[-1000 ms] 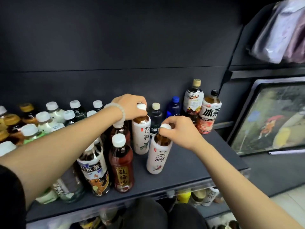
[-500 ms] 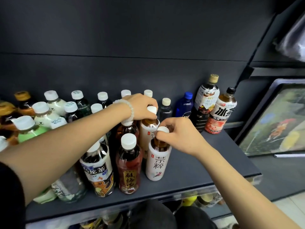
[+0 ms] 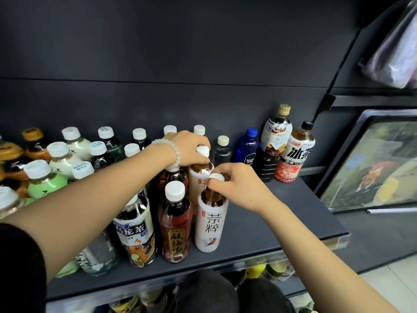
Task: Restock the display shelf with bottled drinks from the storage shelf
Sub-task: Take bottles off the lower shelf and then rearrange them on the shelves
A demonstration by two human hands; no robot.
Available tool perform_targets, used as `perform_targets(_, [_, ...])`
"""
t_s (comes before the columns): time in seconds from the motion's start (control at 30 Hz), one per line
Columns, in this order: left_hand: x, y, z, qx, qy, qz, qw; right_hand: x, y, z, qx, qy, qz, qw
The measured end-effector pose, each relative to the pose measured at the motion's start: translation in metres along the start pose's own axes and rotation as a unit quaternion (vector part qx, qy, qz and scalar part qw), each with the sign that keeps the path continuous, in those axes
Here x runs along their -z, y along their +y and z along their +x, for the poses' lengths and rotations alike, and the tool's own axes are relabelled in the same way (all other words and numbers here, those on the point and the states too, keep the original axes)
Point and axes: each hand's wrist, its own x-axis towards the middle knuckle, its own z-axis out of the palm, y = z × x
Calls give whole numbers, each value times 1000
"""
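Two white-labelled tea bottles stand upright on the dark display shelf (image 3: pixel 282 224). My right hand (image 3: pixel 239 188) grips the cap of the front tea bottle (image 3: pixel 211 224). My left hand (image 3: pixel 187 147), with a white bead bracelet, grips the cap of the rear tea bottle (image 3: pixel 198 179) just behind it. Both bottles press against a red plum drink bottle (image 3: pixel 174 224) to their left.
Several capped bottles fill the shelf's left half, among them an oolong tea bottle (image 3: pixel 135 231). A blue bottle (image 3: pixel 247 146), a coffee bottle (image 3: pixel 274 141) and an iced tea bottle (image 3: pixel 293 154) stand at the back right. A framed picture (image 3: pixel 379 163) leans at right. More bottles sit below.
Both hands slid their tea bottles leftward, closing them up against the red drink bottle and each other. The view shifted left as well.
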Motion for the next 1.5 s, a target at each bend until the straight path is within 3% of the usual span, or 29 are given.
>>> perform_targets(0.4, [3,5,0,-23,6,12,1000,1,-1,-4,2,-35,-27,999])
perform_targets(0.7, [3,8,-2,-4,-11,-6,1000,-1,4,-5,14,-19,-19,1000])
perform_targets(0.9, [14,8,-15,3,51,43,998,3,8,-15,12,-7,-10,1000])
perform_targets(1.1, [34,21,-66,13,129,87,988,16,17,-45,42,36,-138,989])
perform_targets(1.27, [17,55,-114,0,133,107,985,24,24,-89,52,57,-255,964])
perform_targets(1.5, [-30,122,-161,-36,160,111,980,30,48,-176,33,107,-328,938])
